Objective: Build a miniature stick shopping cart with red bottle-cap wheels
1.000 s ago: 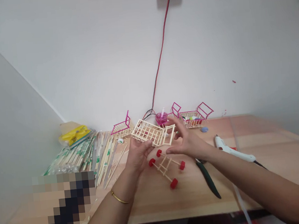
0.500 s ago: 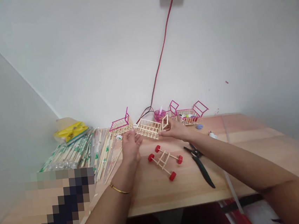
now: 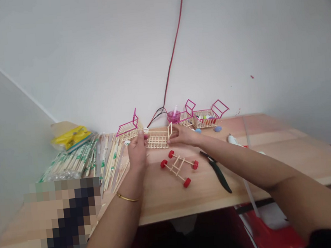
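Note:
Between my two hands is a small unpainted stick basket with an upright handle frame on its right end. My left hand pinches its left end. The fingers of my right hand close on the right end, beside the handle. Just below, on the table, lies a stick chassis with red wheels at its corners. Pliers with dark green handles rest right of the chassis, under my right forearm.
Pink-trimmed stick baskets stand along the wall, one holding colourful items. A pink cup is among them. Bundled sticks and a yellow packet lie left. A white glue gun lies right on the wooden table.
The basket has turned from a slant to nearly level, with both hands still on it. The whole view has shifted slightly; the chassis and pliers stay in place on the table.

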Demonstrator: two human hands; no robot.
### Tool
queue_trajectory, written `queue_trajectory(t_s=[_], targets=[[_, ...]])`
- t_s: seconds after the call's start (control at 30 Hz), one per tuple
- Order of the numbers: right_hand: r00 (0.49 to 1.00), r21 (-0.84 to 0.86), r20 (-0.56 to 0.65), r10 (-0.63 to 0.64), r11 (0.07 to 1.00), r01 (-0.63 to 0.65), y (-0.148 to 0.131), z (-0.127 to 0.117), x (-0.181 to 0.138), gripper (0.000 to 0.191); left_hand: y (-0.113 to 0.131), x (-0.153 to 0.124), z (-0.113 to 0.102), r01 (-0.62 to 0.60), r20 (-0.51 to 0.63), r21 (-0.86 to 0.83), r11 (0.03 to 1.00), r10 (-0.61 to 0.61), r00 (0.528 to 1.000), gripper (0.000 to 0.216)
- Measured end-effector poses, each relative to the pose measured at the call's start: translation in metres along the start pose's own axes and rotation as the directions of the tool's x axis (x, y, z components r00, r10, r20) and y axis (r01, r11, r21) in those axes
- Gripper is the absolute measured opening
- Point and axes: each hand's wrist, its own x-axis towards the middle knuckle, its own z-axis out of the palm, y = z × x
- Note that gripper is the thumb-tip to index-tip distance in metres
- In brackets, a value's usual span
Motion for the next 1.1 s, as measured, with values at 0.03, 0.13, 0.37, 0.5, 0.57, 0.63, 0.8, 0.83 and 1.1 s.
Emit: queue_trajectory(t_s=[0.03,0.13,0.37,0.5,0.57,0.63,0.8,0.83,1.1], targets=[[1.000,0.013,0.003,0.007,1.000,-0.007,0.000,-0.002,-0.003,0.064,-0.001,-0.001,0.000,-0.020,0.060,0.038,0.999,0.018,0.998,0.043],[0.998,-0.008,-0.058,0.024,1.000,-0.025,-0.001,-0.016,-0.019,0.064,-0.002,-0.006,-0.002,-0.046,0.223,0.130,0.990,0.016,0.975,0.041],[0.989,-0.296,-0.048,-0.136,0.948,0.116,-0.003,-0.043,-0.076,0.018,0.007,-0.026,0.004,-0.276,0.501,0.428,0.861,0.028,0.865,0.017],[0.995,-0.369,0.069,-0.076,0.924,0.096,0.003,-0.038,-0.095,0.016,0.008,-0.041,0.010,-0.552,0.682,0.498,0.669,0.091,0.726,0.005],[0.991,-0.387,0.133,-0.029,0.919,0.079,0.006,-0.033,-0.100,0.017,0.008,-0.047,0.011,-0.633,0.743,0.497,0.594,0.085,0.664,0.006],[0.986,-0.404,0.169,-0.011,0.911,0.079,0.009,-0.029,-0.102,0.020,0.007,-0.051,0.012,-0.663,0.763,0.518,0.540,0.057,0.644,0.010],[0.983,-0.478,0.178,-0.032,0.871,0.115,0.017,-0.022,-0.102,0.023,0.006,-0.060,0.015,-0.705,0.770,0.602,0.376,-0.037,0.637,0.038],[0.982,-0.480,0.185,-0.038,0.868,0.124,0.018,-0.022,-0.102,0.023,0.005,-0.061,0.015,-0.715,0.774,0.607,0.347,-0.054,0.631,0.041],[0.972,-0.395,0.236,-0.023,0.911,0.117,0.023,-0.016,-0.102,0.018,0.001,-0.068,0.017,-0.745,0.782,0.621,0.244,-0.144,0.606,0.039]])
